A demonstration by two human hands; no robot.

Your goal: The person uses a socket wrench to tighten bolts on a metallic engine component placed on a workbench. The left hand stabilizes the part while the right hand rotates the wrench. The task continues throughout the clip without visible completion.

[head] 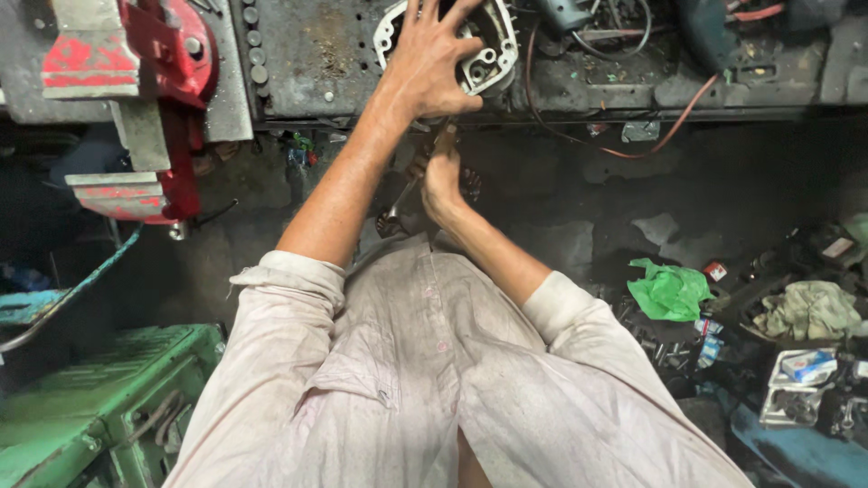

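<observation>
Pale, grease-marked shirt (434, 389) fills the bottom of the view as a person leans over a grimy workbench (307, 63). At the bench's front edge, near its middle, the left hand (434, 63) lies spread, fingers splayed wide, pressing flat on a round metal engine cover (493, 54) with a ring of bolt holes. Just below that edge the right hand (440, 176) is closed in a fist around the handle of a long tool (411, 185), which runs down and left toward the person's body; its working end is hidden behind the 2 hands, so what it bears on cannot be told. The hands sit close together, 1 above the bench edge and 1 below it, not touching.

Done well, by the look of it, this calls for firm downward pressure from the flat palm so the cover cannot shift, with the tool kept in line and force applied steadily, not in jerks, fingers kept clear of the rim.

A red vise (136, 99) is clamped at the bench's left end. An orange cable (669, 126) loops off the right part of the front edge. On the dark floor to the right lie a green rag (669, 289) and scattered parts.
</observation>
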